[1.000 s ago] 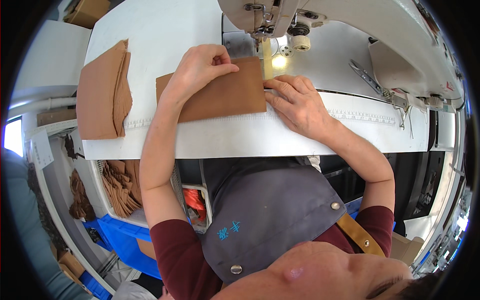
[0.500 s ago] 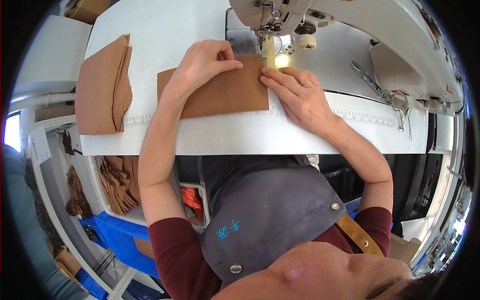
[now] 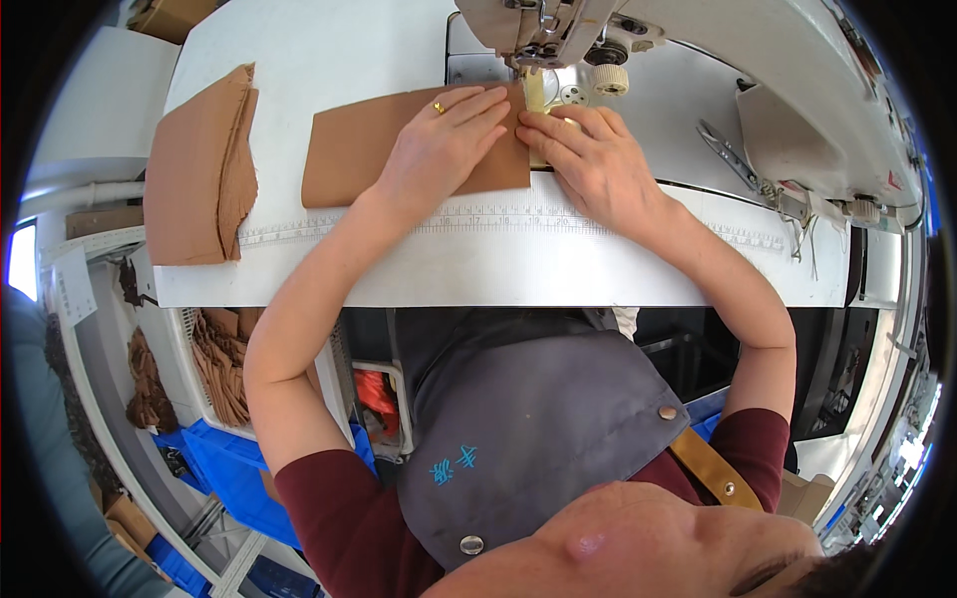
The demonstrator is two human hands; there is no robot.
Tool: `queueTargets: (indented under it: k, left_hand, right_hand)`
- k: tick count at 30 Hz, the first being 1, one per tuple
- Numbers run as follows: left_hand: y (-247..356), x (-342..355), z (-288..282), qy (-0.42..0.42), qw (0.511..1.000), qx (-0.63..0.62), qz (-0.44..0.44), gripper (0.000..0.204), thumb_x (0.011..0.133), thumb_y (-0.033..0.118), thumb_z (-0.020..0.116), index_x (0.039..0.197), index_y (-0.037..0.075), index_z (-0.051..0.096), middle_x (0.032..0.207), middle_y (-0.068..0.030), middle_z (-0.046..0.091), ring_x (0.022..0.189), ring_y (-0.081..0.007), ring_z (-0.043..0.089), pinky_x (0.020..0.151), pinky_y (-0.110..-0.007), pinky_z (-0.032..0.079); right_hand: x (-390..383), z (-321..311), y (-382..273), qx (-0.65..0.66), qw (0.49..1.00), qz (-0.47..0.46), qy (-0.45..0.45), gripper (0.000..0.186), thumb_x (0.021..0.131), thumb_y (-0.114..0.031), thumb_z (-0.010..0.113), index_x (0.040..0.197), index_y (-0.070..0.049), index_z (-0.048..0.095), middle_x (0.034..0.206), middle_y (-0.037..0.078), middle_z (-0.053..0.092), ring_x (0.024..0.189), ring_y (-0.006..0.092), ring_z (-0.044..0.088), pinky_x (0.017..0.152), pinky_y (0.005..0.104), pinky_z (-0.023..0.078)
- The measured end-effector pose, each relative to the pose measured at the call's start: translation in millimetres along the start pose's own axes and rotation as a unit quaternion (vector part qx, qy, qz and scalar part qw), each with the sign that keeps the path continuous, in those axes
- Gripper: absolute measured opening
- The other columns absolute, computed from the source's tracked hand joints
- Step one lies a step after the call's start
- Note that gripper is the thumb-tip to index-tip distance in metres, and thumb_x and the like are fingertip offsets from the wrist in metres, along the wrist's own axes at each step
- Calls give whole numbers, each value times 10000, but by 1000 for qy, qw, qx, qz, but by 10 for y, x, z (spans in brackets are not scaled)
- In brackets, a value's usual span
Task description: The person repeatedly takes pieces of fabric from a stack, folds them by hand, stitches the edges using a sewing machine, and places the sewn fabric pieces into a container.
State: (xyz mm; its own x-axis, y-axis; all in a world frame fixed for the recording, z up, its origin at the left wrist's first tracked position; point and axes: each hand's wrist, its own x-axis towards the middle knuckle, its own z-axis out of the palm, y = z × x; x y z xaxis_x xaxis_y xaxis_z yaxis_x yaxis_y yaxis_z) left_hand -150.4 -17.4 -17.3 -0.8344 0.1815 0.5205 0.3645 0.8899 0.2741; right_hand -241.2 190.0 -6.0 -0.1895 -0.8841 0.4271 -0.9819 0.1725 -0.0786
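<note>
A flat brown rectangular piece of material (image 3: 344, 159) lies on the white sewing table, its right end by the sewing machine's presser foot (image 3: 528, 62) and a yellow strip (image 3: 534, 92). My left hand (image 3: 447, 145), a ring on one finger, rests on top of it with fingers stretched out. My right hand (image 3: 590, 159) lies at the piece's right edge, fingers apart and slightly bent, fingertips touching that edge near the strip. To the left is a stack of similar brown pieces (image 3: 194, 179).
A printed ruler scale (image 3: 728, 235) runs along the white table (image 3: 518, 279). A metal tool (image 3: 723, 145) lies by the machine body (image 3: 807, 120). Below the table at left are a white basket of brown pieces (image 3: 214, 369), a blue crate (image 3: 229, 468) and a container with red material (image 3: 377, 394).
The brown piece has shifted away from me, nearer the presser foot. My left hand has uncurled and laid flat further right on it. My right hand has moved slightly forward.
</note>
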Motion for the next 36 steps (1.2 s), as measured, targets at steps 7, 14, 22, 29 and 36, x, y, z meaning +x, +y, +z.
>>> queueTargets:
  k: [7,14,22,29,36]
  left_hand:
    - [-153,158,55,-8,1000,-4,-20,272,910,126,611,1155,28,676,1221,-68,659,1161,-254,583,968,-352,493]
    - [-218,173,88,0,1000,-8,-16,283,914,144,612,1175,54,675,1222,-44,661,1159,-249,580,978,-356,484]
    - [-253,182,74,-26,999,5,-18,305,907,187,633,1190,83,674,1235,-17,656,1119,-238,576,966,-346,486]
    - [-244,149,31,-30,1000,2,6,305,905,192,637,1194,101,675,1225,-12,659,1112,-240,569,960,-347,484]
    - [-387,254,68,-27,999,21,9,302,906,220,639,1177,94,681,1186,-33,670,1095,-256,570,957,-358,479]
  right_hand:
    - [82,99,113,-23,999,10,45,384,737,-39,627,1119,-31,663,1191,46,644,1009,242,579,880,364,455]
    - [76,131,146,-22,999,40,6,450,776,-39,628,1225,-74,630,1280,26,610,1105,242,572,859,353,472]
    - [78,123,164,-10,999,32,8,451,777,-32,621,1227,-69,625,1278,38,610,1106,244,572,869,354,474]
    - [-6,55,55,-28,999,29,23,446,759,-34,629,1203,-69,636,1255,31,622,1058,238,579,865,351,470]
    - [5,46,110,57,997,-46,27,396,722,-37,649,1114,-85,686,1192,12,657,1001,217,589,857,348,467]
